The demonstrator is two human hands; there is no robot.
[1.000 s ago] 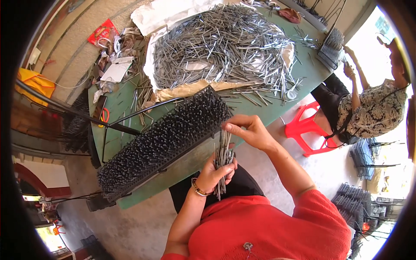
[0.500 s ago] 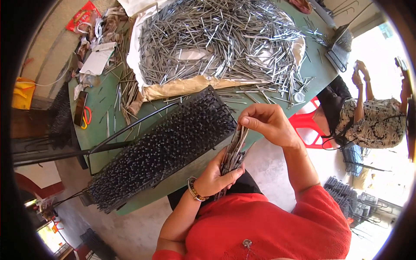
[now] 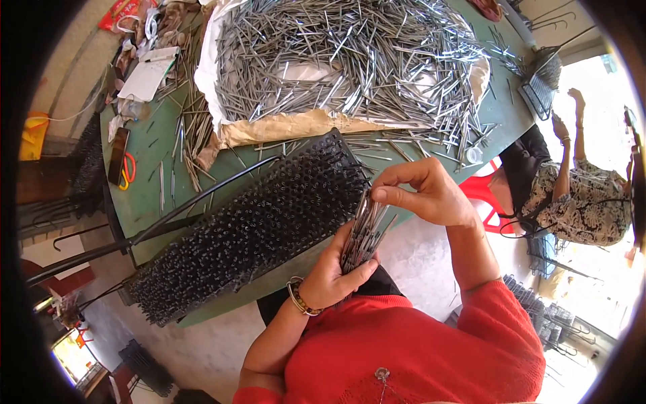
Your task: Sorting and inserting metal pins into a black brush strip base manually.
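Observation:
A bundle of thin grey metal rods (image 3: 363, 242) stands tilted in my left hand (image 3: 330, 277), whose fingers wrap round its lower part. The rods fan out a little at the top. At their upper ends, the thumb and forefinger of my right hand (image 3: 436, 196) are pinched on a rod tip, though the tip itself is partly hidden. Just left of both hands lies a long black rack (image 3: 249, 222), densely set with short upright dark prongs. Its near right end sits close to the rod tops.
A big heap of loose metal rods (image 3: 323, 60) lies on brown paper (image 3: 289, 131) across the green table (image 3: 151, 209). Scissors (image 3: 128, 170), a phone (image 3: 118, 156) and a white clipboard (image 3: 148, 75) are at left. Another person (image 3: 585, 195) sits at right by a red stool (image 3: 481, 192).
The rods in my left hand have spread apart more at the top. My right hand keeps its pinch near their tips. The whole view has shifted slightly.

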